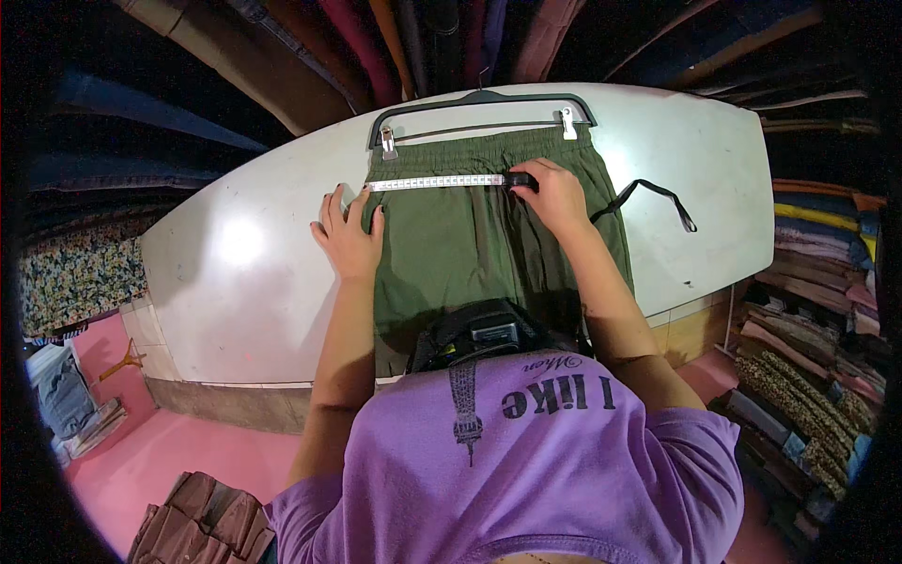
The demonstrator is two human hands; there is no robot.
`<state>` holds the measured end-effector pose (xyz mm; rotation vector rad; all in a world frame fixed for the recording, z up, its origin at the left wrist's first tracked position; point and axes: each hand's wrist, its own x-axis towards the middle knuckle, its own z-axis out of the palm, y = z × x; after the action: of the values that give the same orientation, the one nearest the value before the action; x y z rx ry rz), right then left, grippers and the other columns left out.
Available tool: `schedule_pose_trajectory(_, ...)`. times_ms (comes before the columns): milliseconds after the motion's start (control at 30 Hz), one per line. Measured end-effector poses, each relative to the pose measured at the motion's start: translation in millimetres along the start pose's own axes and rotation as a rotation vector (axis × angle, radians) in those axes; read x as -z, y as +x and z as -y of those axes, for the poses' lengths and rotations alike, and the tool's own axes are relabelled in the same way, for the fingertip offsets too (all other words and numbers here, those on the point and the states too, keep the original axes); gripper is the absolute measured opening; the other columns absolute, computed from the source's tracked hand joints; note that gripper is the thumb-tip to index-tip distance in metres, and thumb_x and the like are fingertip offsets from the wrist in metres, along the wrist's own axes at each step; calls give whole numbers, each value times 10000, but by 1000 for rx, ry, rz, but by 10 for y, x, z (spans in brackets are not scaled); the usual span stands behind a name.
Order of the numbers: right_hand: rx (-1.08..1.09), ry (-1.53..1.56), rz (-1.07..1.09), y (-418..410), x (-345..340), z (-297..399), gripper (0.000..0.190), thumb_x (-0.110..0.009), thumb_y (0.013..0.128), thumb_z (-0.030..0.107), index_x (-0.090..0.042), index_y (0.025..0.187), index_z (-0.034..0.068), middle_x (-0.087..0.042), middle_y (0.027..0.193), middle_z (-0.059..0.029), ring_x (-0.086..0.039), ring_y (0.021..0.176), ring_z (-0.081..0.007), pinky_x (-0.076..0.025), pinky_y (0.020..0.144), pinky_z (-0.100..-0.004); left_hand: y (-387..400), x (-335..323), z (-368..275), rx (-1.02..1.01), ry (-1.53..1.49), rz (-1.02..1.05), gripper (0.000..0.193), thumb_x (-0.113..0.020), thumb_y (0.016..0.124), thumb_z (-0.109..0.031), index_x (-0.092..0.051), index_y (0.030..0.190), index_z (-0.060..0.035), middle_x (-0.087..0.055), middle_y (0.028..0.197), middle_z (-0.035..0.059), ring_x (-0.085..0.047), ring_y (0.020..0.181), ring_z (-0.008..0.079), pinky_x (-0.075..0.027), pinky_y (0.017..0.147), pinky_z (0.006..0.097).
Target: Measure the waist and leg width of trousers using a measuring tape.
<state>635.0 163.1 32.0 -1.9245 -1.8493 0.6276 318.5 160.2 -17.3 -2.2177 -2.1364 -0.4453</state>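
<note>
Green elastic-waist trousers or a skirt (444,247) lie on a white table, clipped by the waistband to a black clip hanger (486,101). A white measuring tape (437,182) runs across the garment just below the gathered waistband. My right hand (557,194) holds the tape's black case (521,181) between thumb and fingers. My left hand (350,236) is spread at the garment's left edge, with a fingertip at the tape's free end. Beyond the garment's right side trails a black strap (655,187).
The white table (246,310) has a curved far edge. Hanging clothes (324,56) line its far side. Stacks of folded fabric or clothes (810,338) stand at right. Brown folded clothing (201,525) lies at lower left, near the pink floor (211,451).
</note>
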Motion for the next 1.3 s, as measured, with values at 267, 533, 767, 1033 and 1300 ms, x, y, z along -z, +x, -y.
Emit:
schedule_pose_trajectory(267,36,7,-17,31,87,-123,263,-745,730,153,-670,982,138,-639,918,-73,-635,823,-311,-510,695,-416,3,-2,-8,5,6,56,370,-664,826,-338,-617,1183,-253,-443,1376,49,-365,1317,267,-249,1024,599)
schedule_pose_trajectory(533,18,-8,-1,53,146,-213,255,-739,738,149,-669,983,139,-641,920,-74,-632,840,-311,-506,711,-408,-1,12,-19,23,-9,33,353,-653,850,-310,-606,1195,-253,-428,1403,36,-346,1345,275,-237,1049,605)
schedule_pose_trajectory(767,13,7,1,66,207,-305,259,-742,739,155,-674,989,148,-646,932,-63,-634,838,-302,-503,717,-403,2,-5,-15,29,-4,91,357,-654,852,-310,-602,1201,-255,-431,1402,41,-351,1341,281,-238,1046,608)
schedule_pose_trajectory(1033,-7,-20,20,65,284,-410,264,-750,730,136,-677,983,152,-643,938,-53,-631,828,-301,-502,712,-407,3,-15,-10,7,-10,5,355,-656,845,-316,-616,1192,-253,-437,1398,48,-359,1334,279,-249,1038,608)
schedule_pose_trajectory(1300,-27,-56,7,93,357,-552,262,-753,721,124,-684,972,152,-645,935,-43,-631,841,-292,-506,726,-393,-6,-42,8,-5,9,-3,359,-657,835,-336,-623,1184,-258,-442,1391,52,-363,1327,276,-264,1026,607)
